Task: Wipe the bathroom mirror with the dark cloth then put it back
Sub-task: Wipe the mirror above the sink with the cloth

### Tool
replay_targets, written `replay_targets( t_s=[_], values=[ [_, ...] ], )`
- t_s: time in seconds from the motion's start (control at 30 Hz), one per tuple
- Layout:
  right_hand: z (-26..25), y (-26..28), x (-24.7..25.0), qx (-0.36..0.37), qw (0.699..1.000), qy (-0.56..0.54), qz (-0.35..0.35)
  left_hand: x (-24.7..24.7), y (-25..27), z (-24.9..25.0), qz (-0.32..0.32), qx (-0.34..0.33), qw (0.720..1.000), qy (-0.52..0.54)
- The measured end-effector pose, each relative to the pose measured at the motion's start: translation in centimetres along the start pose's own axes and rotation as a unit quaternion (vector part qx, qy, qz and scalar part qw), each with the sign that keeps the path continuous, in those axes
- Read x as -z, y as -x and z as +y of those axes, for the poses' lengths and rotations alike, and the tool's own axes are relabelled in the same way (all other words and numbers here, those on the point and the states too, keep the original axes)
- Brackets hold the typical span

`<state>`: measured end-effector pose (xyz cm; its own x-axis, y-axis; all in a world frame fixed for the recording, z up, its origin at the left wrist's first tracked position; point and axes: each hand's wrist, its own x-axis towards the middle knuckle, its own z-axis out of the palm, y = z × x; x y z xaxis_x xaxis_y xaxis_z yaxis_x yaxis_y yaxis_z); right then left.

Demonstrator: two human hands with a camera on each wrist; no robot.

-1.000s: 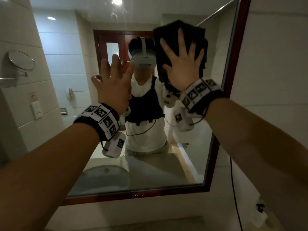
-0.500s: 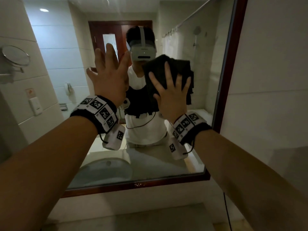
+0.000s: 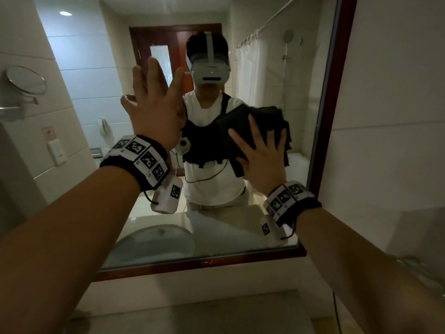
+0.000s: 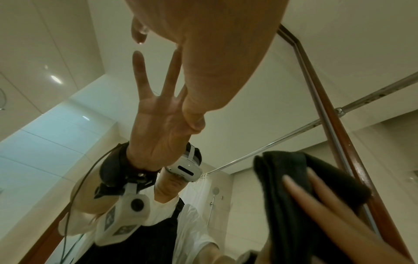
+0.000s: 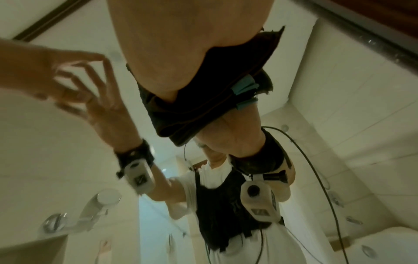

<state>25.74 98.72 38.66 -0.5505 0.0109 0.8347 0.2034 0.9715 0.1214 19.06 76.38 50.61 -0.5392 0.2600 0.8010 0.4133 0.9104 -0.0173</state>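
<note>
Right hand (image 3: 262, 160) flat, presses dark cloth (image 3: 262, 124) on mirror (image 3: 277, 68); left hand (image 3: 154, 112) spread, released.

No legible text anywhere.

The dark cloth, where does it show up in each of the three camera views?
Head: dark cloth right of centre, under the right hand.
Left wrist: lower right, beneath the fingers.
Right wrist: centre, below the palm.
Shared landmark: the mirror's brown frame.
</note>
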Motion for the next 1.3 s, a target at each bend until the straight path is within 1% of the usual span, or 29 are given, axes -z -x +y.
replay_targets(
  t_s=[0.13, 0.23, 0.3, 0.37, 0.43, 0.57, 0.67, 0.8, 0.9, 1.0, 1.2, 1.3],
  values=[
    [4.3, -3.2, 2.1, -0.071, 0.997, 0.002, 0.018, -0.3, 0.0, 0.0, 0.015, 0.003, 1.0, 0.006],
    [7.4, -6.3, 4.3, -0.078, 0.996, 0.029, 0.04, -0.2, 0.1, 0.2, 0.019, 0.005, 1.0, 0.006],
    [8.0, -7.3, 5.0, -0.081, 0.996, 0.022, 0.041, 0.0, 0.2, 0.2, 0.01, 0.004, 1.0, 0.007],
    [7.5, -7.1, 4.8, -0.091, 0.994, 0.032, 0.043, 0.3, 0.3, 0.3, 0.001, 0.006, 1.0, 0.01],
    [6.9, -6.3, 4.5, -0.105, 0.992, 0.042, 0.051, 0.5, 0.5, 0.4, -0.001, 0.01, 1.0, 0.01],
    [6.3, -3.0, 3.0, -0.106, 0.994, 0.004, -0.001, 0.7, 0.7, 0.8, 0.004, 0.013, 1.0, 0.012],
    [5.7, -0.1, 1.5, -0.107, 0.994, -0.012, -0.009, 0.5, 1.1, 1.2, 0.01, 0.025, 0.999, 0.018],
    [5.4, 2.2, 0.7, -0.107, 0.994, -0.033, -0.02, -1.1, 4.4, 1.5, 0.031, 0.043, 0.998, 0.043],
    [5.9, 3.9, 0.2, -0.087, 0.995, -0.051, -0.023, -3.7, 8.7, 1.9, -0.014, 0.069, 0.996, 0.052],
    [6.0, 5.7, -0.6, -0.074, 0.996, -0.044, -0.029, -6.0, 11.4, 2.2, -0.047, 0.069, 0.995, 0.046],
    [4.7, 9.5, -3.6, -0.107, 0.993, -0.035, -0.02, -7.4, 11.5, 1.8, -0.039, 0.065, 0.996, 0.042],
    [3.9, 11.6, -5.4, -0.106, 0.994, -0.029, -0.015, -7.8, 11.6, 1.7, -0.033, 0.059, 0.997, 0.043]
  ],
)
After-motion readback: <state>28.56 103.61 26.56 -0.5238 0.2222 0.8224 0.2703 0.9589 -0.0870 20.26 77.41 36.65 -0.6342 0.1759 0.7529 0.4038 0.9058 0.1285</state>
